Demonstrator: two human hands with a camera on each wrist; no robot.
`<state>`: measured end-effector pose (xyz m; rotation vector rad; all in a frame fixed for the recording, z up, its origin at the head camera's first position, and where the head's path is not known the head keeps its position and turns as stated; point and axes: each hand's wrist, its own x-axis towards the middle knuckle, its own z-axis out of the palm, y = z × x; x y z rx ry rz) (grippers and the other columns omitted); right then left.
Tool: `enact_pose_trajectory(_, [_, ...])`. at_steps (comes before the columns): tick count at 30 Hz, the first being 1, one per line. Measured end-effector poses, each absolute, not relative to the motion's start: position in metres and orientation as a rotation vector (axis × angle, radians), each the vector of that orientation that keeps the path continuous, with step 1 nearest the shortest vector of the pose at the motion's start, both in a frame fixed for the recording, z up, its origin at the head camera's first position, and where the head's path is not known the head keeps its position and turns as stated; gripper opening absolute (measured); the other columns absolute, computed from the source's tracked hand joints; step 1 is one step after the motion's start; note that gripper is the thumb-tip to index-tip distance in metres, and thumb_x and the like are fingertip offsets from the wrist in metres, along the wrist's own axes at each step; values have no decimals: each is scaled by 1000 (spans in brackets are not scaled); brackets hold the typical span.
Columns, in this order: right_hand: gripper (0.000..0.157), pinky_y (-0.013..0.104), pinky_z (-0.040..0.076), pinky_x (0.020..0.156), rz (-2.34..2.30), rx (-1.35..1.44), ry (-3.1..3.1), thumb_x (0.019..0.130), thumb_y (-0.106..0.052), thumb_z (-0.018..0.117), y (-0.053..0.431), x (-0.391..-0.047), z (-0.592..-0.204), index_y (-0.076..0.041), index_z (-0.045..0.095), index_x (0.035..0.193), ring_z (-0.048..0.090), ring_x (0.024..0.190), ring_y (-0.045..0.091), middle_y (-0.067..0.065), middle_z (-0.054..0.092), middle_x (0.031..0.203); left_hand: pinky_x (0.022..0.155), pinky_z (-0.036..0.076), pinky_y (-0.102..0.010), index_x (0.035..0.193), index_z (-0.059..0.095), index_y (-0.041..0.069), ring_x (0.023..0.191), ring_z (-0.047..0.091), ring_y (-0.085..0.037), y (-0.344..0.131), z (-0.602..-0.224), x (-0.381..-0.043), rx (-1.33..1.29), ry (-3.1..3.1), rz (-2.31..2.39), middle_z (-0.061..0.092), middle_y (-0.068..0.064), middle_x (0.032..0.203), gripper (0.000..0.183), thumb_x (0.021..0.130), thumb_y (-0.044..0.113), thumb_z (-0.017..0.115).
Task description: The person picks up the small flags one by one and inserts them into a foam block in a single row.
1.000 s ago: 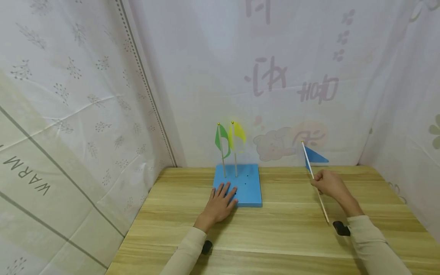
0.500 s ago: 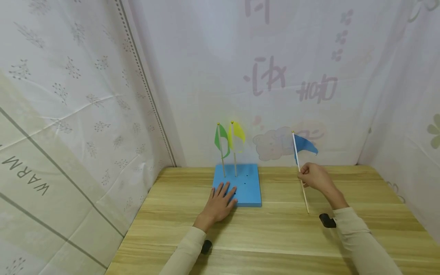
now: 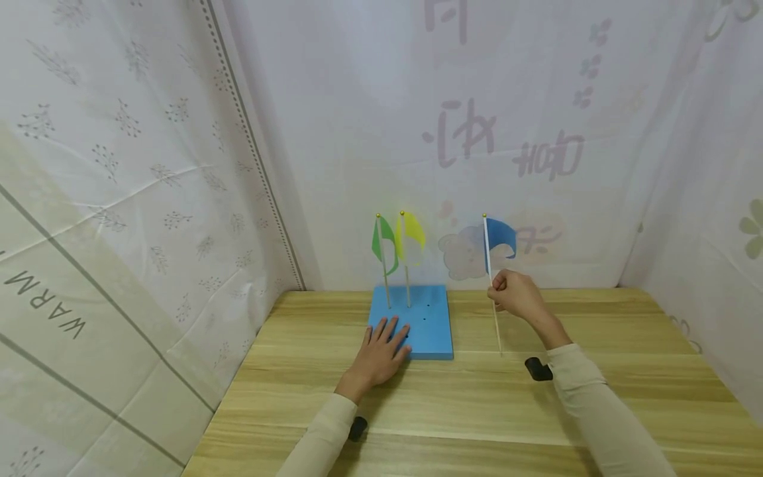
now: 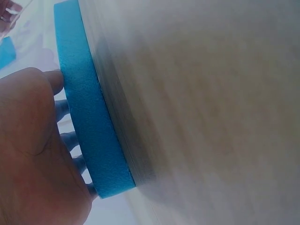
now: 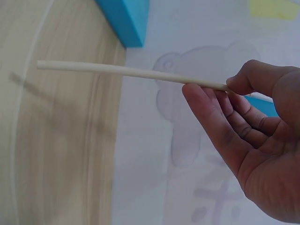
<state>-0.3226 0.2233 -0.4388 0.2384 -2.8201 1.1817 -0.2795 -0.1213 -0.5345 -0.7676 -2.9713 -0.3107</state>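
Note:
My right hand [image 3: 520,295] pinches the wooden stick [image 5: 117,71] of a small blue flag [image 3: 502,237] between thumb and fingertips. The flag stands nearly upright, gold bead on top, with its bare lower end over the table right of a blue foam block [image 3: 438,338]. Spread fingers of my left hand [image 3: 377,354] rest on the block's front left part. At the block's back left, a green flag [image 3: 386,232] and a yellow flag [image 3: 414,235] stand in it, both leaning slightly. Small dark holes show in the block's top; the left hand covers part of that surface.
The wood-grain table [image 3: 453,424] reaches to a pale printed curtain [image 3: 357,132] close behind the block. More curtain [image 3: 149,218] hangs along the left side and on the right. Dark wrist-worn cameras stick out below both sleeves.
My right hand has carried the blue flag leftward toward the block, and the stick has turned from slanted to nearly upright. The left hand and the block have stayed put.

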Motion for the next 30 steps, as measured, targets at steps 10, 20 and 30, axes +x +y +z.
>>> enact_pose_trajectory(10, [10, 29, 58, 58, 1210, 310, -2727, 91, -13, 59, 185, -337, -426, -4, 57, 91, 73, 71, 29, 13, 66, 85, 120, 16, -61, 156, 31, 23, 152, 16, -36, -122, -530, -277, -748, -3006, -311, 21, -10, 164, 57, 105, 48, 34])
enact_pose_trajectory(20, [8, 28, 56, 56, 1211, 355, -2602, 90, -14, 61, 147, -354, -415, -7, 58, 91, 69, 66, 16, 11, 71, 85, 121, 15, -61, 156, 29, 24, 153, 15, -34, -123, -533, -280, -742, -3001, -310, 20, -9, 165, 57, 105, 49, 33])
enact_pose_trajectory(30, [6, 38, 58, 71, 1177, 373, -2484, 90, -15, 62, 116, -368, -420, -8, 61, 90, 70, 83, 24, 10, 71, 89, 119, 18, -63, 155, 33, 20, 151, 20, -37, -118, -524, -274, -752, -2996, -294, 24, -11, 163, 55, 105, 45, 38])
